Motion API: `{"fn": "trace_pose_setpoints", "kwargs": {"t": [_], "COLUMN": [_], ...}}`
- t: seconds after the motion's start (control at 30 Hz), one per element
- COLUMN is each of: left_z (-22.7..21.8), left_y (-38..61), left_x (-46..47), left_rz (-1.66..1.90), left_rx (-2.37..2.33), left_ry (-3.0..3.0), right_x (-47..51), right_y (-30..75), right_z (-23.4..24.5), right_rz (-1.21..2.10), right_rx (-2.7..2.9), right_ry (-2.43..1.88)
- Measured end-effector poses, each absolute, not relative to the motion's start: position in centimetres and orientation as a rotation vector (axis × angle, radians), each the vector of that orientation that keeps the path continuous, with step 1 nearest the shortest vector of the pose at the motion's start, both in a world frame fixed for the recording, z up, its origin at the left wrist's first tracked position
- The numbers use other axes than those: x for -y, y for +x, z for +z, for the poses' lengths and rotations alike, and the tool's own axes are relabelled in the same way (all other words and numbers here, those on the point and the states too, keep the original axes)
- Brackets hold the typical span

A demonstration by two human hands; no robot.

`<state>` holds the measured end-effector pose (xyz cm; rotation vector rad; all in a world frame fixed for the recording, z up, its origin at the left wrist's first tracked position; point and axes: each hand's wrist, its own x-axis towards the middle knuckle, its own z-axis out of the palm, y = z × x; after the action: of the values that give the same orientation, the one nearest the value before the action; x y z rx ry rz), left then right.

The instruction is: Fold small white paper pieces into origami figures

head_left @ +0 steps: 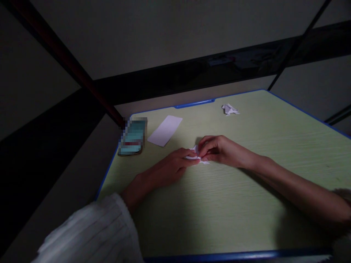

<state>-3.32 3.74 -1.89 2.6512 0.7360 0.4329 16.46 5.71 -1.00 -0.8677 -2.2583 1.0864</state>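
Near the middle of the table a small folded white paper lies between my two hands, partly covered by fingers. My left hand grips it from the left, fingers pressed together over its edge. From the right, my right hand pinches the same paper with thumb and fingertips. Small pointed corners stick out above and below the fingers; the rest of its shape is hidden.
The pale green table has a blue rim. A flat white paper sheet lies at the back left, beside a blurred-out phone-like object. Toward the back right sits a folded paper figure. A blue handle runs along the far edge, before a wall.
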Motion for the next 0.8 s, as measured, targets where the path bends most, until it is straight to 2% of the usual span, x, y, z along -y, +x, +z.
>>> {"fn": "trace_pose_setpoints", "kwargs": {"t": [0.4, 0.67, 0.8], "left_z": [-1.9, -2.2, -2.1], "left_y": [-3.2, -3.4, -3.5], "left_x": [-3.7, -3.6, -3.7], "left_rz": [0.489, 0.478, 0.471], "left_rx": [-0.709, -0.732, -0.731], "left_ry": [2.749, 2.727, 2.7], "right_x": [-5.7, -4.9, -4.4], "right_y": [16.7, 17.0, 17.4], "right_z": [-1.1, -0.7, -0.7], "right_rz": [1.202, 0.846, 0.768], "right_rx": [2.204, 2.412, 2.503], "right_ry": [-0.829, -0.743, -0.681]}}
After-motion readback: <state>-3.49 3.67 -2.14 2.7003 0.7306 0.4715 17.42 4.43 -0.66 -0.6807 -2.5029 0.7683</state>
